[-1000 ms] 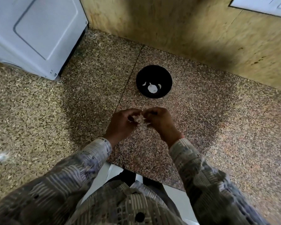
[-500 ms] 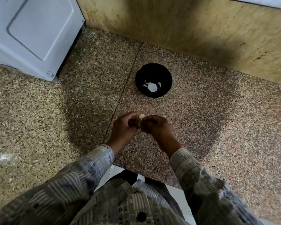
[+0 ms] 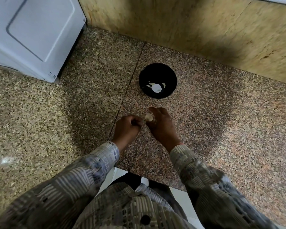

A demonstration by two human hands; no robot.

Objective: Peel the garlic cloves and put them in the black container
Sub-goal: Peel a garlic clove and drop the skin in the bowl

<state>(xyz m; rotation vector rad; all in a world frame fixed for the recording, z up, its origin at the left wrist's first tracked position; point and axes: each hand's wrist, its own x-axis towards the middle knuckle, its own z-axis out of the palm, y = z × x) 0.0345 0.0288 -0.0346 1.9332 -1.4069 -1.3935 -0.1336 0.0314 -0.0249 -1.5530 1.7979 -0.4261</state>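
A round black container (image 3: 168, 75) stands on the speckled granite counter, holding a few pale peeled garlic pieces (image 3: 156, 88). Just in front of it my right hand (image 3: 162, 126) grips a pale garlic clove (image 3: 149, 117) with loose papery skin. My left hand (image 3: 126, 128), fingers curled, pinches at the clove's left side. Both hands hover close above the counter, a short way from the container's near rim.
A white appliance (image 3: 31, 35) stands at the back left on the granite counter (image 3: 221, 129). A yellowish stone wall (image 3: 188, 25) runs behind. The counter's front edge (image 3: 155, 177) lies close to my body, with white floor tiles below.
My hands stayed together on the clove and shifted slightly. The clove now shows more plainly in my right hand's fingers, with my left hand drawn a little to the left.
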